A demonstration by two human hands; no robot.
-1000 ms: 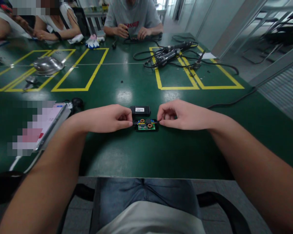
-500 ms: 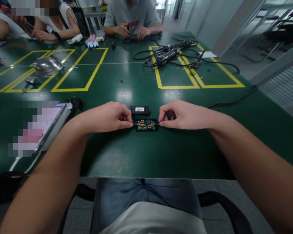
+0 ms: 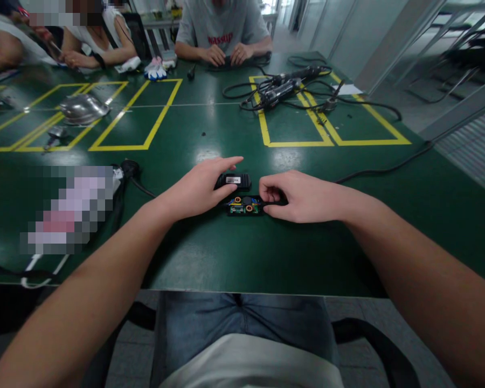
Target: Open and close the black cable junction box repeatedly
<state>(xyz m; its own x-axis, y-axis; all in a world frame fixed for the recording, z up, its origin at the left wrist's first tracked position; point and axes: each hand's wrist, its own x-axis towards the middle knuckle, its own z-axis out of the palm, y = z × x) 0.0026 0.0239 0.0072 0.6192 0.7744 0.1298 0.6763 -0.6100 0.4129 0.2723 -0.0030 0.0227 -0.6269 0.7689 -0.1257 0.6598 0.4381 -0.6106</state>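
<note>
1. Right now my left hand [image 3: 198,188] has its fingers spread and stretched forward, lying over the left end of a black cover [image 3: 233,180] with a white label; the fingers touch it but do not look clamped on it.
2. My right hand [image 3: 303,196] has thumb and forefinger pressed together, pinching the right end of an open black case [image 3: 244,205] that holds a green circuit board with copper coils.
3. Both parts lie on the green bench [image 3: 234,253], close in front of me, the cover just behind the case.
4. I judge the step in hand to be fetching the cover; the next move calls for closing my left fingers on it while the right steadies the case.
5. Farther off: yellow marked rectangles [image 3: 137,116], a tangle of black cables and tools [image 3: 285,91], a silvery bag [image 3: 82,108], and other people's hands at the far edge.
</note>
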